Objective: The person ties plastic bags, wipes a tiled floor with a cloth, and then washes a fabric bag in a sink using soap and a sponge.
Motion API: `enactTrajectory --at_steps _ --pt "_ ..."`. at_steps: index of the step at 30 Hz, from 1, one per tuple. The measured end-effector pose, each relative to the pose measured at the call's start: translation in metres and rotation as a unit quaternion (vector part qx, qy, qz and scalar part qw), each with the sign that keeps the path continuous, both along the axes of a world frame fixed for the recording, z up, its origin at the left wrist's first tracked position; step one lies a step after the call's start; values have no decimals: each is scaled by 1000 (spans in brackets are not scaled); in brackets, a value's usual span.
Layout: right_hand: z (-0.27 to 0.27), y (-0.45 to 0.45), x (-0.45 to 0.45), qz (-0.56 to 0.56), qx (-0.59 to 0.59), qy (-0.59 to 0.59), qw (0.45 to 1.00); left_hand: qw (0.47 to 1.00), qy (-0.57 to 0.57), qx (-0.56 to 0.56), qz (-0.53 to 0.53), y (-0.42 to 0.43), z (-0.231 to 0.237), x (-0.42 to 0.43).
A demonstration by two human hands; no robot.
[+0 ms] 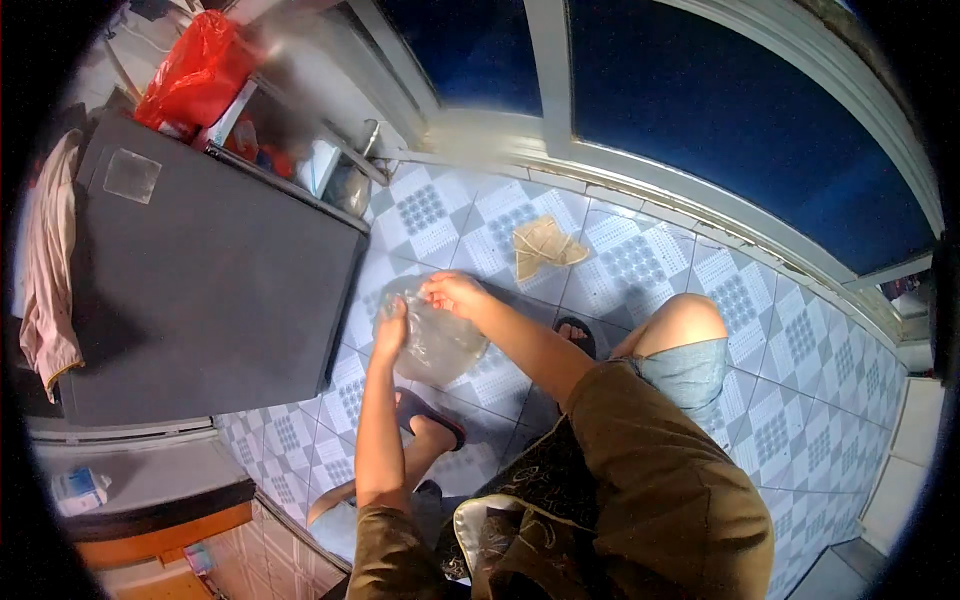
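Note:
Both my hands grip a translucent plastic bag (442, 345) that hangs over the tiled floor (637, 262) in front of me. My left hand (391, 326) pinches its left side near the top, thumb up. A short way to the right, the fingers of my right hand (454, 292) close on the bag's upper edge. The bag looks thin and crumpled; whether anything is inside cannot be told. Beyond my right hand, a crumpled tan cloth or paper piece (547, 247) lies on the tiles.
A grey cabinet or appliance (217, 277) stands at left, a pink cloth (56, 262) hanging over its far side. A red plastic bag (199, 75) sits behind it. Framed dark glass panels (735, 127) line the far side. A small packet (79, 491) rests on a ledge at lower left.

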State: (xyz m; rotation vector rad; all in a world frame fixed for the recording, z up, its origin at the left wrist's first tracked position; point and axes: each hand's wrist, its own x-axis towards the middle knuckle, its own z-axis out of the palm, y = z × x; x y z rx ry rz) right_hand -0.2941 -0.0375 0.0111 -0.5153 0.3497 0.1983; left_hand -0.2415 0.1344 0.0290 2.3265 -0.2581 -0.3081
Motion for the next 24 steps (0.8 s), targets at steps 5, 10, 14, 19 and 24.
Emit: enactTrajectory --at_steps 5,10,14,19,24 --pt "30 1 -9 -40 -343 -227 911 911 385 -144 24 9 24 40" --pt "59 24 -39 -51 -644 -369 668 826 511 -233 50 8 48 26" --pt "50 37 -49 -138 -718 -416 541 725 605 -328 8 34 44 43" --pt "30 35 -47 -176 -699 -439 537 840 466 -258 101 17 49 20" --pt "25 31 -1 -141 -486 -254 824 959 -21 167 -230 -10 83 -10"
